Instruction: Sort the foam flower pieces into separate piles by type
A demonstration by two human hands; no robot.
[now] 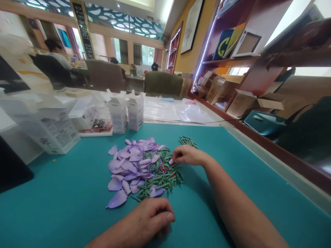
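Note:
A heap of lilac plastic petals (129, 162) lies on the teal table mat, mixed along its right side with green plastic stem and leaf pieces (164, 182). At the right edge of the heap, my right hand (188, 155) pinches a small pale lilac petal piece (171, 161) between its fingertips. A separate bundle of thin green stems (187, 140) lies just behind that hand. Below the heap, my left hand (153, 218) rests near the mat with its fingers curled in and thumb along them; nothing shows in it. Bits of red (163, 166) peek out among the green pieces.
Two opened white boxes (136, 113) stand behind the heap. A larger box (54, 131) and a white tray (97, 133) with plastic packaging are at the left. A dark object (12, 165) juts in from the left edge. Shelves (232, 62) with cartons line the right.

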